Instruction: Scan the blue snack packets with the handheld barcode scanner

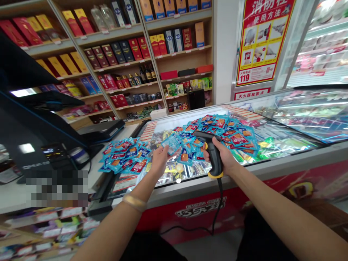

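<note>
My right hand is closed round the grip of a black and yellow barcode scanner, its head pointing left. My left hand pinches a small blue snack packet held up in front of the scanner's head. Both hands hover over the glass lid of a chest freezer. A big heap of blue and red snack packets lies on the glass behind the scanner. A smaller pile of the same packets lies to the left of my left hand. A gold bangle is on my left wrist.
The scanner's black cable hangs down the freezer's red front. A dark monitor and a black device stand on the counter at left. Shelves of boxed goods and bottles fill the back wall. A red poster hangs at right.
</note>
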Tool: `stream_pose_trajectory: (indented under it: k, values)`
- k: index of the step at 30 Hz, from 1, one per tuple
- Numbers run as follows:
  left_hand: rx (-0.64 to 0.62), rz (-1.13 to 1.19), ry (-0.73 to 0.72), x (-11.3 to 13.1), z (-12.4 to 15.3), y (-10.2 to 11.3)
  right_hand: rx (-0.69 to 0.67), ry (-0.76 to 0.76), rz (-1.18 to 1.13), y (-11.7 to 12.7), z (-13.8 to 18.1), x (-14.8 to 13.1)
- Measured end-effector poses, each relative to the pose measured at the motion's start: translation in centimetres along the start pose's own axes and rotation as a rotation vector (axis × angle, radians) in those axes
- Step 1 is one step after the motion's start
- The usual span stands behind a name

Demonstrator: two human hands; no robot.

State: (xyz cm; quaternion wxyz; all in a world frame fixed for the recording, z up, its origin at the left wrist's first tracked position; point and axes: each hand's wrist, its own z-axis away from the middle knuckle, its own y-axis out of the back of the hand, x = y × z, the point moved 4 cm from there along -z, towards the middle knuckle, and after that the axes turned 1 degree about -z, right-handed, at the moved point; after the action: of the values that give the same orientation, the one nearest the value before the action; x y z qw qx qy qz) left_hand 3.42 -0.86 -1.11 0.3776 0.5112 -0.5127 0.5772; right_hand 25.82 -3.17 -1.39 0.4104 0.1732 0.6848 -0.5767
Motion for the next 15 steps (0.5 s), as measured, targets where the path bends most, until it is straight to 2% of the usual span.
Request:
stream_pose_trajectory:
  k: [4, 7, 10, 15]
  values:
    - [0.055, 0.052, 0.004, -0.3, 0.4, 2.5, -0.024, -0.139, -0.048, -3.4, -1.1, 2.8]
    - [0.138, 0.052, -0.038, -0.8, 0.4, 3.6, -0.079, -0.183, -0.015, -4.7, -1.4, 4.2]
    - [0.182, 0.055, -0.061, -1.2, 0.3, 4.0, -0.089, -0.213, 0.077, -4.6, -1.4, 5.0]
    - [0.170, 0.026, -0.093, -1.4, 0.4, 3.8, -0.090, -0.235, 0.183, -4.0, -1.1, 5.5]
